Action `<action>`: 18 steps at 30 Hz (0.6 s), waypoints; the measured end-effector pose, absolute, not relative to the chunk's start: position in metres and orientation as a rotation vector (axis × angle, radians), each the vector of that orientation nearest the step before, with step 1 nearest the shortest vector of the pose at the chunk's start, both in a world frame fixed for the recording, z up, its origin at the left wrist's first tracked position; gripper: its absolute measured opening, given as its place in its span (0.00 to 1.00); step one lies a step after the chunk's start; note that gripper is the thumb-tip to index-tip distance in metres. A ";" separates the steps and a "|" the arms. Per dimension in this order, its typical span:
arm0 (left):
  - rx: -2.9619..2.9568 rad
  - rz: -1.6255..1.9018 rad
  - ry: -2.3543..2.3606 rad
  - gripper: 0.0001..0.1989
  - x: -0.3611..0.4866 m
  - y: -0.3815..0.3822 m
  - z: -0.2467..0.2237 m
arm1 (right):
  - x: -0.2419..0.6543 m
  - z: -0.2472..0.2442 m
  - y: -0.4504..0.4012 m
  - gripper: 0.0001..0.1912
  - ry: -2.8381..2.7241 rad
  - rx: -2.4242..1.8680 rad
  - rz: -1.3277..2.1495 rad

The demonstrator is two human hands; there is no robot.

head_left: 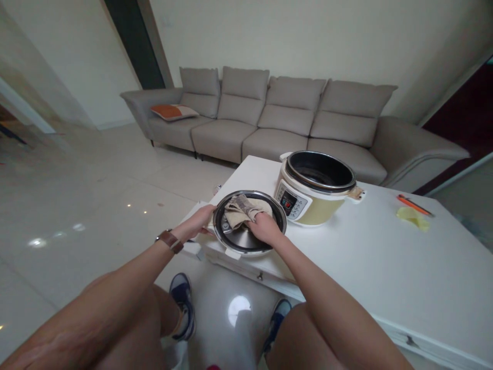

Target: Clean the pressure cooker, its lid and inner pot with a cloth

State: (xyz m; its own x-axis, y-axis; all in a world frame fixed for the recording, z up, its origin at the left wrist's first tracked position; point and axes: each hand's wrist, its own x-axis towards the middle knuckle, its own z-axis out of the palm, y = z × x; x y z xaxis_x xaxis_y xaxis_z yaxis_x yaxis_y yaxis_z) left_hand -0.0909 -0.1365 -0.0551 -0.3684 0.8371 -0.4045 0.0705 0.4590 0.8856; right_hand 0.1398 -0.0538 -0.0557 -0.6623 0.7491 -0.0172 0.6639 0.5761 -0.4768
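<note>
Shoes (183, 298): Blue and white, they were on the shiny floor (215, 308), under bare knees.
Watch (170, 240): It had a brown strap and went around the left wrist.
Left hand (198, 222): It gripped the lid by its left edge.
Right hand (265, 227): It had the cloth bunched in its fingers and pressed it on the lid.
Lid (246, 241): Round, with shiny metal inside and a dark ring, it was tipped up over the near edge of the table. Nobody could tell if it touched the top. The cloth and right hand hid some of it.
Cloth (244, 208): Soft, crumpled, tan and brown.
Table (385, 257): White, flat and smooth, with small dark drawer knobs.
Cooker (325, 208): Fat and round, cream and gold, with a button panel and a black inside, it stood open just beyond the lid.
Yellow piece (413, 218): Thin and wrinkly, it lay near a long orange thing (415, 205).
Sofa (281, 110): Long, grey-brown and smooth. The cooker hid a bit of it.
Cushion (175, 111): Orange and pale, it lay on the sofa's left seat.
</note>
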 end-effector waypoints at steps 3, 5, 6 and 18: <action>0.795 0.967 1.720 0.19 -0.095 -0.134 -0.053 | 0.139 -0.055 -0.055 0.21 -2.588 -1.210 0.694; 0.824 0.939 1.697 0.19 -0.099 -0.133 -0.052 | 0.139 -0.054 -0.056 0.21 -2.590 -1.244 0.681; 0.830 0.933 1.686 0.19 -0.100 -0.135 -0.051 | 0.140 -0.054 -0.057 0.21 -2.592 -1.258 0.676; 0.908 1.025 1.556 0.30 -0.087 -0.167 -0.043 | 0.146 -0.058 -0.046 0.23 -2.449 -1.130 0.872</action>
State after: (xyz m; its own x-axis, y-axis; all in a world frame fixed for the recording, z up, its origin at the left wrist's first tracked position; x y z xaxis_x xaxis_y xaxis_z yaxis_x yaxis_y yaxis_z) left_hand -0.0875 -0.1671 -0.0429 -0.1969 0.9205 -0.3375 0.0538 0.3538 0.9338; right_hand 0.1458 -0.0460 -0.0579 -0.6430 0.7655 0.0212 0.5798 0.5047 -0.6397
